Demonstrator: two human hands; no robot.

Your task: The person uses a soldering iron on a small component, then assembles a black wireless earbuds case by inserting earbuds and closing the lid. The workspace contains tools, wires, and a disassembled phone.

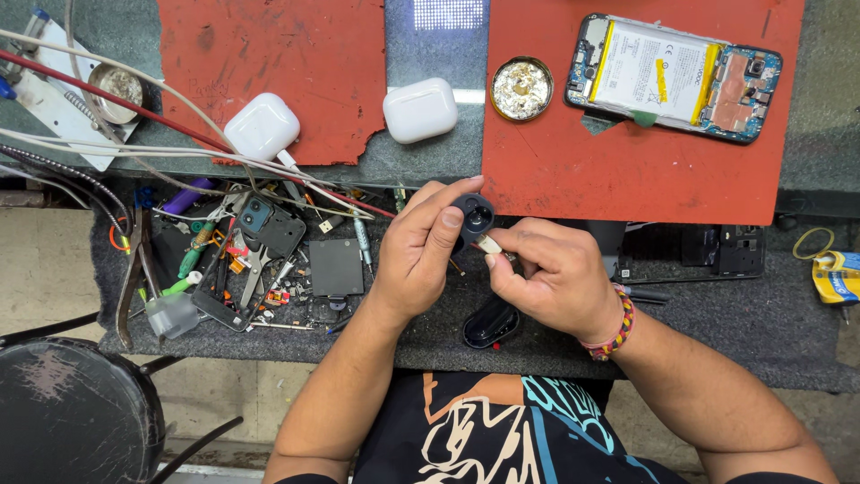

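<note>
My left hand [419, 253] pinches a small black rounded part [474, 215] with two round openings between thumb and fingers. My right hand [554, 273] is closed on a small pale tool tip [489, 245] that touches the black part from below right. A braided red and yellow band sits on my right wrist. Below my hands a glossy black oval shell [490, 323] lies on the dark mat.
Two white earbud cases [262, 126] [420, 109] sit near a torn red mat [296, 63]. An opened phone with a white battery [672, 76] and a round tin [521, 88] rest on a second red mat. Tools, screws and phone parts [260, 260] clutter the left.
</note>
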